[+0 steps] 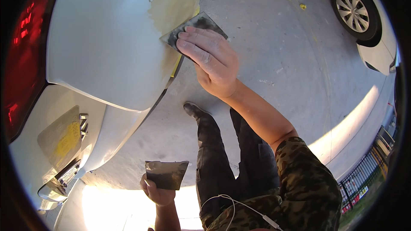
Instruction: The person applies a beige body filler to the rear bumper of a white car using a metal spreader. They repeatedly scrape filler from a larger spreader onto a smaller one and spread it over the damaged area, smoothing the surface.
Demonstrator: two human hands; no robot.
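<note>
My right hand [216, 62] presses a dark, flat filler spreader [204, 21] against the edge of a white car body panel [98, 42], its fingers stretched over the blade. Beige body filler [173, 6] covers the panel beside and above that spreader, with a thin smear below it. Pale dust coats the fingers. Lower down and away from the car, my left hand [159, 196] grips a second dark spreader [171, 180]. Greyish-beige paste lies along this one's upper edge, and the thumb rests at its side.
A red tail light [28, 47] borders the panel on the left. Below sits a bumper with a yellow-marked sanded patch [68, 139]. Grey concrete floor [265, 60] lies under my legs [214, 154]. Another white car's wheel [353, 10] stands far right. A white cable [233, 199] hangs across my front.
</note>
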